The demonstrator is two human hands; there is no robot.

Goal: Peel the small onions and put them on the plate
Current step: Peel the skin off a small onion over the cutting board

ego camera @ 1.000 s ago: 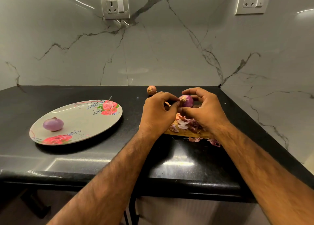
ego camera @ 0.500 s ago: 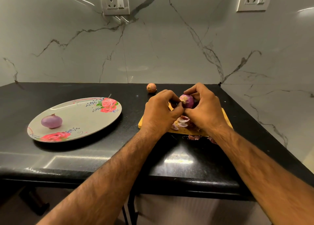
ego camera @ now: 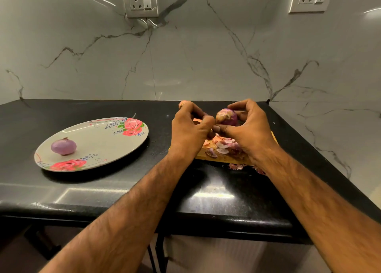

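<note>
Floral plate (ego camera: 103, 142) holds one peeled onion (ego camera: 63, 146), right of plate right hand (ego camera: 250, 131) pinches half-peeled onion (ego camera: 227, 117), root end pointing plateward, left hand (ego camera: 188, 128) curled beside, grip unclear.

both forearms stretched forward; left hand (ego camera: 190, 128) pinching, right hand (ego camera: 250, 129) fingers (ego camera: 242, 106) curled, thumbs touching.

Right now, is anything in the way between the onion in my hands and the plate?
Nothing visible lies on the counter between them. Only your left hand is on the plate side of the onion your right hand holds.
</note>
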